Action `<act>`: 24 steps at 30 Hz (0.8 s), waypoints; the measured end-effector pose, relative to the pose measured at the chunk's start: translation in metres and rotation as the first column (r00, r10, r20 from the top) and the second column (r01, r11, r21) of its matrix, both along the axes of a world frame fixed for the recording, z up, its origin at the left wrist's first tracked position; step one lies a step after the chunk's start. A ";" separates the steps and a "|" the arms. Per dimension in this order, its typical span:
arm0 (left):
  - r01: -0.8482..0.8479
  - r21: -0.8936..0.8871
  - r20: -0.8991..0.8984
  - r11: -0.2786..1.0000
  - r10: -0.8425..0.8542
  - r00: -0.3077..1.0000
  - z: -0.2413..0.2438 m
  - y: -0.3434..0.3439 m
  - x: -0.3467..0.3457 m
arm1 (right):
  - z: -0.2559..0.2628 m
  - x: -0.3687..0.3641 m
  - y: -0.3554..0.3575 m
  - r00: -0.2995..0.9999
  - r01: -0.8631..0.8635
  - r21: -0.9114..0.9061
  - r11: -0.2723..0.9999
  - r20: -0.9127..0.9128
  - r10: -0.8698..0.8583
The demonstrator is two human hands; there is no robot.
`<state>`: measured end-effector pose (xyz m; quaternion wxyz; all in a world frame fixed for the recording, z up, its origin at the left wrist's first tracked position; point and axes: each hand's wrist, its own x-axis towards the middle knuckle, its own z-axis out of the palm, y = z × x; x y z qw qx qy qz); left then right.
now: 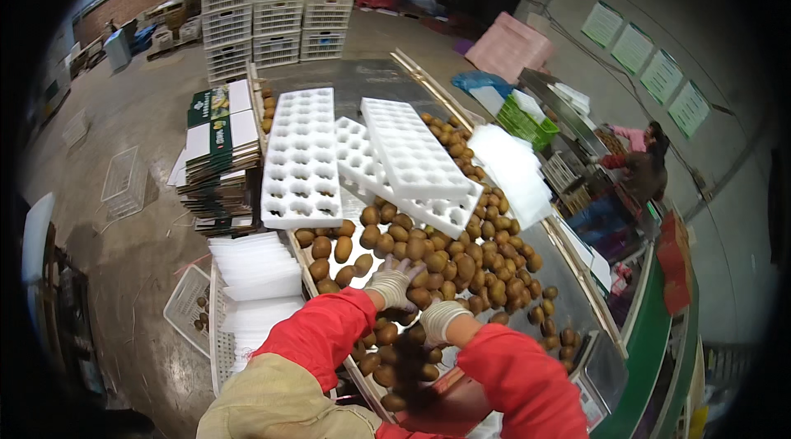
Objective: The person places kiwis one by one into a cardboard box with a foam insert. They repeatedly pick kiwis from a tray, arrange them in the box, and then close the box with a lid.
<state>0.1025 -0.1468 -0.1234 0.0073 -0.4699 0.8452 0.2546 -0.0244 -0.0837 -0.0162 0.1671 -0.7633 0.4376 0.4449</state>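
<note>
A large heap of brown kiwifruit (442, 253) spreads over a metal-topped sorting table. My left hand (394, 284), in a pale glove with a ribbed cuff, lies on the heap with its fingers apart, touching fruit. Close beside it, my right hand (442, 318), gloved alike, reaches down among the kiwifruit; its fingers are partly hidden, so any grip is unclear. Beyond my hands stands a white foam tray (301, 161) with rows of round cavities. To its right, another foam tray (414, 148) lies tilted across a lower foam tray (454, 216) that rests against the fruit.
Left of the table are a stack of flat printed cartons (219, 154) and a crate of white foam sheets (256, 272). More thin foam sheets (510, 173) lie along the right rail. Stacked plastic crates (272, 18) stand behind. A person (642, 161) works at the far right.
</note>
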 end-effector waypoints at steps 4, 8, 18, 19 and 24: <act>-0.003 -0.196 -0.024 0.981 -0.002 1.000 -0.004 0.019 -0.002 | 0.096 -0.036 0.042 0.902 0.179 0.092 0.980 0.382 -0.201; 0.056 -0.208 0.090 0.977 -0.038 0.995 0.002 0.024 -0.013 | 0.163 -0.094 0.131 0.350 0.541 0.428 0.724 0.668 -0.657; 0.189 -0.355 0.033 0.916 -0.190 0.981 -0.010 -0.001 -0.021 | 0.116 -0.164 0.307 0.231 0.870 0.198 0.451 0.645 -0.728; 0.116 -0.368 0.037 0.923 -0.110 0.993 -0.012 -0.002 -0.021 | 0.107 -0.169 0.319 0.015 0.906 0.308 0.291 0.663 -0.748; 0.081 -0.189 -0.683 0.979 -0.190 0.706 0.023 0.006 -0.042 | 0.096 -0.189 0.372 -0.431 0.883 0.469 0.027 0.833 -0.347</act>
